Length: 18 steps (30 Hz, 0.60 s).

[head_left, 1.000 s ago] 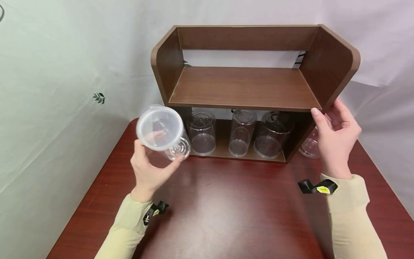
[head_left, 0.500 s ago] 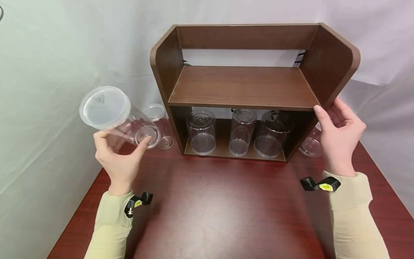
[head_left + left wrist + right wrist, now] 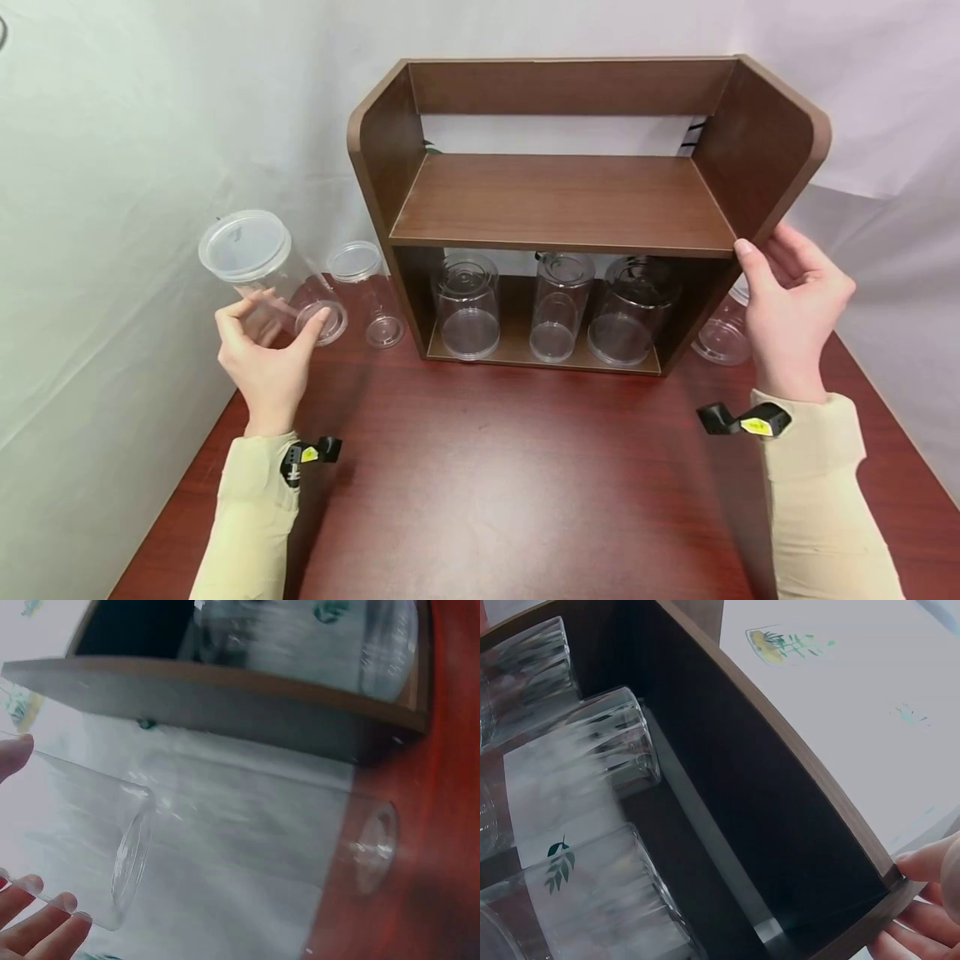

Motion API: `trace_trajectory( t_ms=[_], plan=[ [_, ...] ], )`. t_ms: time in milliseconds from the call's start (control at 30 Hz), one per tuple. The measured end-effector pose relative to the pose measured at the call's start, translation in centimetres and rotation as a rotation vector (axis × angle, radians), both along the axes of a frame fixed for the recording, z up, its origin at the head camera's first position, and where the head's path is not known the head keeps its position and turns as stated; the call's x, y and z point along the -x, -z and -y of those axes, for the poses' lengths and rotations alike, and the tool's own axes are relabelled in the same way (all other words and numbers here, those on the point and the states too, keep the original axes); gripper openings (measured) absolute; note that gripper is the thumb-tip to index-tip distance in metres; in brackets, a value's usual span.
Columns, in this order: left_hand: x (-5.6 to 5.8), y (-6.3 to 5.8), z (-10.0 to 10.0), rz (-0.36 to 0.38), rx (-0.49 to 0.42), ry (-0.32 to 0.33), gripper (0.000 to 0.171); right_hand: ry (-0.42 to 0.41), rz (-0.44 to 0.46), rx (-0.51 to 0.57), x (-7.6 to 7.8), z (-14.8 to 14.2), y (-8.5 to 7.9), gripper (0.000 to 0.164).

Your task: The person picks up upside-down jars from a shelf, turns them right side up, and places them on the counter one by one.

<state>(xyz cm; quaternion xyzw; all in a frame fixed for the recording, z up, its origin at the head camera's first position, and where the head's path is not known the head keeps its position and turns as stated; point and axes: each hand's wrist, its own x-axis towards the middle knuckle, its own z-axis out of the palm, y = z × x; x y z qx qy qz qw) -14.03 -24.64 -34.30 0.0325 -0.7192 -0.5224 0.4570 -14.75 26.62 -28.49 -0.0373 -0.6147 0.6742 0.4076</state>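
Note:
My left hand (image 3: 262, 367) grips a clear plastic jar (image 3: 296, 283) with a frosted white lid, left of the brown two-tier shelf (image 3: 562, 204). The jar leans, its lid up to the left and its base toward the shelf. In the left wrist view the jar's base (image 3: 131, 859) shows past the fingertips. A slimmer lidded jar (image 3: 356, 265) stands on the table between it and the shelf. My right hand (image 3: 798, 321) holds the shelf's right side panel, thumb at the front edge and fingers behind. The right wrist view shows the thumb and fingers at the panel's edge (image 3: 881, 870).
Three clear jars (image 3: 468, 321) stand in the shelf's lower tier. Another clear jar (image 3: 720, 337) sits right of the shelf, partly behind my right hand. The shelf stands on a reddish-brown table (image 3: 480, 475), with white cloth (image 3: 150, 167) hanging around it.
My left hand has carried the jar left, away from the shelf front, then slightly lower, uncovering the slimmer jar. The right hand has stayed at the shelf's side, shifting slightly.

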Motion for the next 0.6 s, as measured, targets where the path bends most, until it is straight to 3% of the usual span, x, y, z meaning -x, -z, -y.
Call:
trace_trajectory(
  t_ms=[133, 267, 433, 600],
  plan=[
    [1.3, 2.5, 1.8, 0.078, 0.072, -0.053, 0.063, 0.012, 0.009, -0.024, 0.0, 0.0, 0.0, 0.035],
    [1.8, 4.3, 3.0, 0.147, 0.146, -0.083, 0.064, 0.008, 0.016, -0.026, 0.0, 0.0, 0.0, 0.035],
    [2.0, 5.8, 3.5, 0.269, 0.162, -0.087, 0.071, 0.0, 0.012, -0.031, 0.0, 0.0, 0.0, 0.035],
    [2.3, 6.3, 3.8, 0.419, 0.131, -0.067, 0.075, -0.01, -0.004, -0.022, 0.0, 0.0, 0.0, 0.035]
  ],
)
